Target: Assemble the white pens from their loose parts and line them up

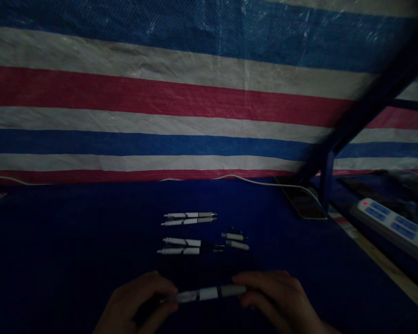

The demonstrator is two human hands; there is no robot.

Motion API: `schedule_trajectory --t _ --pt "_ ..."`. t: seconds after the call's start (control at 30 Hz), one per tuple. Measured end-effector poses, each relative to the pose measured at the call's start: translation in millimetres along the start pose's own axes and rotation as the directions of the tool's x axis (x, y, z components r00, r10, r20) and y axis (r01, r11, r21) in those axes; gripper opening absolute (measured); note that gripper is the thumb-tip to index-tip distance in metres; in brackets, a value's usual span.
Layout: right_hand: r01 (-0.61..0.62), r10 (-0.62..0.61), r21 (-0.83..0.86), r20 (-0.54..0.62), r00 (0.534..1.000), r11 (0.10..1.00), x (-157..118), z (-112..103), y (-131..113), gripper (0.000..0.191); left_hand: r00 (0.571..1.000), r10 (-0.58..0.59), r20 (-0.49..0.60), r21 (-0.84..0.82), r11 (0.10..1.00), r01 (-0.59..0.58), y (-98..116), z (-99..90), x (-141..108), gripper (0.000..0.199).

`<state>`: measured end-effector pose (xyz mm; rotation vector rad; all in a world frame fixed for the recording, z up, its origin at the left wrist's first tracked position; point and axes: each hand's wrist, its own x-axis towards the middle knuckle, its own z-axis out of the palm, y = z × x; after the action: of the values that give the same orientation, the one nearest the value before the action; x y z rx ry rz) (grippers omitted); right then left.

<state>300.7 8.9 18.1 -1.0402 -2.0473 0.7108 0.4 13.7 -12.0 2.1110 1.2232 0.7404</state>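
A white and grey pen (208, 293) is held level above the blue table between my two hands. My left hand (142, 297) pinches its clear left end, and my right hand (277, 294) pinches the grey grip end. Beyond them lie two whole pens (188, 218) side by side. Nearer, two pen bodies (183, 246) show thin dark refills sticking out at the right, with no grips on them. Two loose grey grips (235, 240) lie to their right, beside tiny dark parts (235, 230).
The blue table (73, 232) meets a striped tarp (160, 102) at the back. A phone-like dark slab (303, 199), a white cable (261, 182), a blue metal frame (327, 181) and a power strip (397, 225) are at the right.
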Motion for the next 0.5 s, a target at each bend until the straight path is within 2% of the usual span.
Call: schedule_trajectory --t 0.07,0.13,0.2,0.3,0.4,0.5 --pt "-0.078 0.073 0.058 0.076 0.994 0.995 0 -7 -11 0.03 0.999 -0.026 0.028 -0.017 1.0 0.027 0 -1.0 1 0.007" --pt "-0.081 0.072 0.112 0.082 0.994 0.99 0 -9 -16 0.04 0.999 -0.031 0.04 -0.022 0.999 0.032 1 -2.4 1 0.007" --pt "-0.072 0.069 0.11 0.028 0.997 0.991 0 -6 -14 0.042 0.999 -0.016 0.027 -0.016 1.0 0.016 2 -3.4 1 0.008" --pt "-0.039 0.042 0.036 -0.065 0.997 0.999 3 2 -5 0.032 1.0 -0.006 -0.03 0.005 1.0 0.006 1 -3.9 0 0.007" --pt "0.031 -0.036 -0.072 -0.059 0.998 0.997 6 3 -3 0.02 1.0 -0.013 -0.023 0.014 1.0 0.013 0 -3.5 -1 0.007" --pt "0.05 -0.057 -0.148 -0.046 0.997 0.988 8 -1 -9 0.018 0.999 -0.038 -0.017 -0.002 0.999 0.038 1 -2.5 -2 0.007"
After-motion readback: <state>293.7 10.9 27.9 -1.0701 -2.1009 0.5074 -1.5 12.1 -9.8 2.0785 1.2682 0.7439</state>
